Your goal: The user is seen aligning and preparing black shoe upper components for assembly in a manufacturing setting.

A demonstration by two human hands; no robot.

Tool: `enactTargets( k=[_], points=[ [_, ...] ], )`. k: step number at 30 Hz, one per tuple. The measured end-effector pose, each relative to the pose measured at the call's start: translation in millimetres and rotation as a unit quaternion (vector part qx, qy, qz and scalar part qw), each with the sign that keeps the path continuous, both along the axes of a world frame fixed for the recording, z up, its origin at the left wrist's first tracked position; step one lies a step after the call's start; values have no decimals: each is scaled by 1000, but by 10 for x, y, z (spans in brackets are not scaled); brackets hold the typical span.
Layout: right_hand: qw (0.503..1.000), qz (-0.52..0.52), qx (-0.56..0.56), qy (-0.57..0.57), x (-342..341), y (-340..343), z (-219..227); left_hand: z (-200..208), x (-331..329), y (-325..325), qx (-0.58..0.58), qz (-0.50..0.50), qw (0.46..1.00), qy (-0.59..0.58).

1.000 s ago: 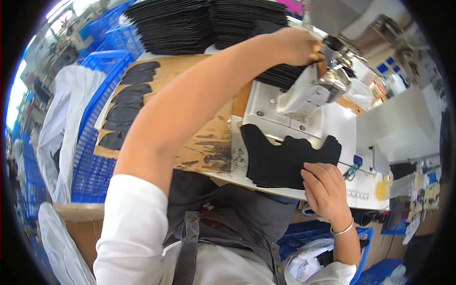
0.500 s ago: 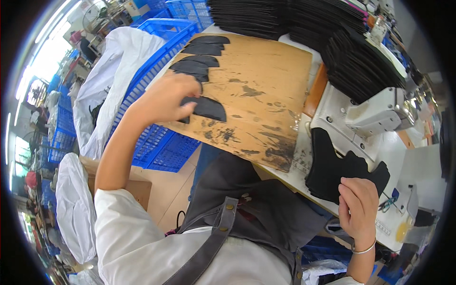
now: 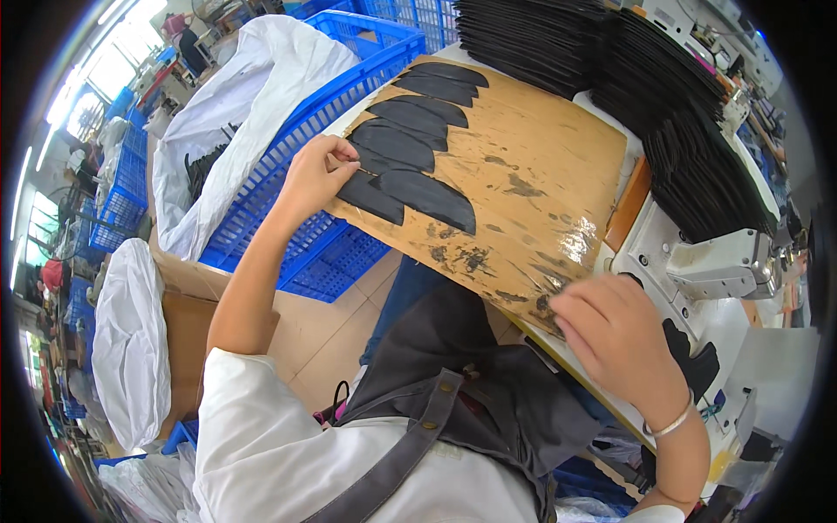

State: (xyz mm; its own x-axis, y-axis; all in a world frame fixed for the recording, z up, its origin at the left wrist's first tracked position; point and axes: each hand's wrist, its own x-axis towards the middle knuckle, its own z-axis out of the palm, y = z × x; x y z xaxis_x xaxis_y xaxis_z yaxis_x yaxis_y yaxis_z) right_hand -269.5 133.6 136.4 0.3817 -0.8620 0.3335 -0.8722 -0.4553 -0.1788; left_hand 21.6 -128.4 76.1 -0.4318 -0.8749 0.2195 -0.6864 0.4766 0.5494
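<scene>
Several black curved pieces lie in overlapping rows along the left side of a stained tan board. At the board's left edge my left hand is closed, thumb and fingertips pinched at the end of one black curved piece. My right hand is over the board's near right corner, its fingers bent and smeared by motion; whether anything is in them cannot be made out. Beyond that hand, a stack of black cut pieces lies on the white table, partly hidden by the hand.
Tall stacks of black pieces stand along the far side, beside a white machine arm. A blue crate is under the board's left edge. Left of it are a white sack and a cardboard box.
My right hand has left the black stack and moved left to the board's corner. My left hand has drawn back from over the near black pieces to the board's edge. The view has shifted.
</scene>
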Motion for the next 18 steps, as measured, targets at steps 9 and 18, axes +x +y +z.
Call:
enactTargets(
  k=[9, 18],
  points=[
    [988, 124, 51, -80, 734, -1859, -408, -477, 204, 118, -255, 2, 965, 54],
    [974, 116, 188, 53, 1151, -2493, -411, -498, 333, 157, -252, -13, 966, 56]
  ],
)
